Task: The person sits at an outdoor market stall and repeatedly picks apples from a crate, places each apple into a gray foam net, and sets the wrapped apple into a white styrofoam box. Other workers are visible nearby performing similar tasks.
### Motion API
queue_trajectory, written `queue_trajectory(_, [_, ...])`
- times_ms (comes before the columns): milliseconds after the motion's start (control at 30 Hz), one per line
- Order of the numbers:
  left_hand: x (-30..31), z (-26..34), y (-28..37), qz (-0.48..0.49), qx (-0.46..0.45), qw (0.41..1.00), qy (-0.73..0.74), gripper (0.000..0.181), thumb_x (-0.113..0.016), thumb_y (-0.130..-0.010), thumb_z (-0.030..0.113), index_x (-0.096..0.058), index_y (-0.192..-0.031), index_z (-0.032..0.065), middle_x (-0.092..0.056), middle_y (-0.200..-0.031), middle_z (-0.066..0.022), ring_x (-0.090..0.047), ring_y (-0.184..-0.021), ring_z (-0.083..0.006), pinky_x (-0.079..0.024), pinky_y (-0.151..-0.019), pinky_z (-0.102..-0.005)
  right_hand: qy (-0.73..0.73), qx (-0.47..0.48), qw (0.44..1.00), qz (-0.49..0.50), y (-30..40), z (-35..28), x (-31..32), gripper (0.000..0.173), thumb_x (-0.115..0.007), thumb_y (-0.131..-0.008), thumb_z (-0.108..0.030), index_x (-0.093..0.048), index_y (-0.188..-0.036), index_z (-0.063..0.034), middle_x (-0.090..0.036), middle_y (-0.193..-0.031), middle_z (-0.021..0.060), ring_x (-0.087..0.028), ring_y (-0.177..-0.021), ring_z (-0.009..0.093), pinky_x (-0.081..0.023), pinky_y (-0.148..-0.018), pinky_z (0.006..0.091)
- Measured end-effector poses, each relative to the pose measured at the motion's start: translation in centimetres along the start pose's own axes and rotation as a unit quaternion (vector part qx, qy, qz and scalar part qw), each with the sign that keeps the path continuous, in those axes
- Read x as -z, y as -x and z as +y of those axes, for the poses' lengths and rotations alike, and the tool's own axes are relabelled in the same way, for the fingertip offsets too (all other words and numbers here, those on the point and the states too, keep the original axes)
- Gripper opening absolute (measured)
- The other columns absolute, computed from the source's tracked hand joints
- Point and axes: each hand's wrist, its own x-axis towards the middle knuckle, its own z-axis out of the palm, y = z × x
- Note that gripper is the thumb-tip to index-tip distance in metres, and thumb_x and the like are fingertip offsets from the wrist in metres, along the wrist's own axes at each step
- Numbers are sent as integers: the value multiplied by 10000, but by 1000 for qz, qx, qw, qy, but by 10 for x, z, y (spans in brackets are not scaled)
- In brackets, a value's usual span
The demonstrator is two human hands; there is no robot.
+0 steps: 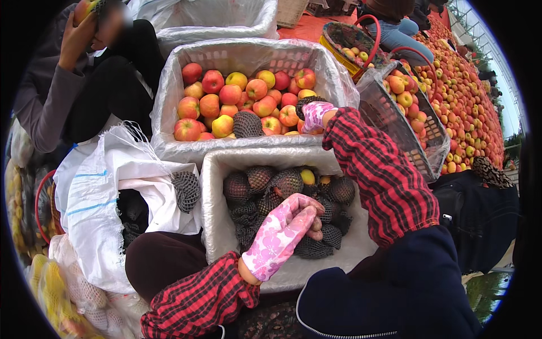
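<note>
My left hand (281,237), in a pink floral glove, is over the near lined crate (218,199); its fingers are curled, and whether they hold anything cannot be told. Below it lie apples in black foam nets (288,182). My right hand (317,114), in a matching glove, reaches into the right side of the far lined crate (254,148), among bare red and yellow apples (230,94). A black foam net (309,103) covers its fingers; what is inside it is hidden. Another black foam net (247,124) lies on those apples.
A white woven sack (97,203) with black nets stands at left, one net (185,190) on its edge. A seated person (55,93) holds an apple at upper left. Apple baskets (338,55), a tilted lined crate (410,148) and a large apple heap (470,114) lie at right.
</note>
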Motion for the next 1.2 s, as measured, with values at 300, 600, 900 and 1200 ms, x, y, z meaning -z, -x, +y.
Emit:
queue_trajectory(300, [11,8,9,0,13,999,50,209,-474,-995,158,-537,-1099,-13,-570,-888,-50,-570,-823,-114,-484,-793,-267,103,-73,992,-22,-63,7,-65,503,-781,-622,-370,-686,-1038,-103,-688,-1024,138,-660,-981,277,-528,-821,401])
queue_trajectory(600, [13,-2,-2,7,-82,988,129,561,-422,-997,441,-349,-1386,44,-502,-1270,-154,-561,-1118,-262,-462,-948,-377,-631,177,715,243,190,-41,27,813,-820,-622,-350,-504,-1274,18,-542,-1265,125,-535,-1141,222,-420,-982,369])
queue_trajectory(900, [-45,-17,25,14,-238,954,-182,806,-670,-868,260,-205,-1463,-23,-364,-1408,-159,-390,-1290,-219,-316,-1084,-352,-374,167,800,439,293,-109,-47,732,-808,-700,-281,-487,-1302,-16,-538,-1285,162,-527,-1190,296,-408,-1021,400])
queue_trajectory(1200, [-28,-33,31,4,-188,958,-216,716,-461,-969,462,-237,-1466,-3,-334,-1447,-129,-331,-1337,-216,-246,-1117,-347,-442,158,767,438,299,-114,-66,810,-879,-608,-279,-512,-1277,-9,-556,-1271,145,-538,-1180,271,-389,-1036,388])
